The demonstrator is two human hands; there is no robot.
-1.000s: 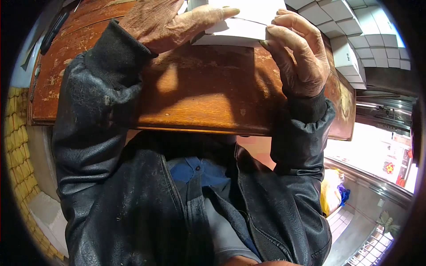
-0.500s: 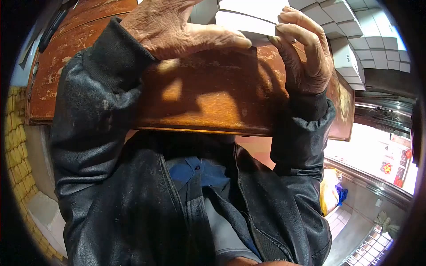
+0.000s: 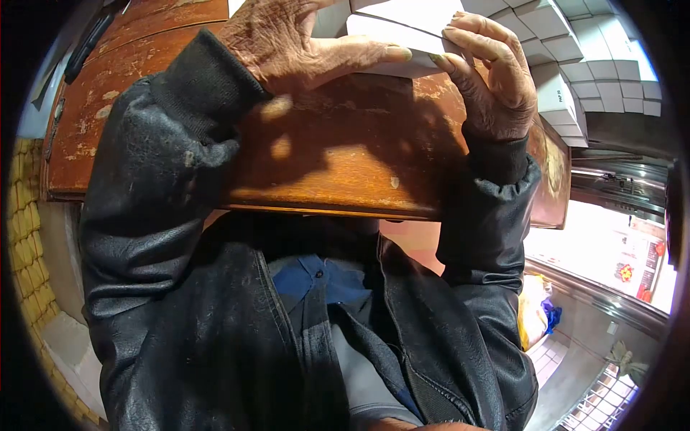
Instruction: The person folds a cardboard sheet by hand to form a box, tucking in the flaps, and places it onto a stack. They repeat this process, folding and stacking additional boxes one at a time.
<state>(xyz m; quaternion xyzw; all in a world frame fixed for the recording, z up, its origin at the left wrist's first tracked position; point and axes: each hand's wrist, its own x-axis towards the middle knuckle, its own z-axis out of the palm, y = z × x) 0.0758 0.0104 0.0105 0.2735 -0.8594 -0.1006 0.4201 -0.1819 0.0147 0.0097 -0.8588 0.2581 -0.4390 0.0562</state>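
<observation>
A white box [image 3: 395,34], apparently cardboard, is held between my hands at the top of the view, over the wooden table [image 3: 330,158]. My left hand [image 3: 287,54] grips its left end, with the thumb stretched along the near side; the other fingers are cut off by the frame edge. At the right end, my right hand [image 3: 499,79] has bent fingers on the box's top edge and its thumb at the near corner. A dark line runs across the box between two white panels. Its far side is out of view.
Stacked white boxes [image 3: 604,68] stand at the upper right, close beyond my right hand. A long black object [image 3: 86,50] lies at the table's far left. Yellow patterned material [image 3: 25,237] hangs or stands at the left. A bright window or opening [image 3: 596,248] is on the right.
My left hand and forearm have shifted slightly right, with the thumb a little higher along the box. My right hand has risen slightly, its fingers closer over the box's corner.
</observation>
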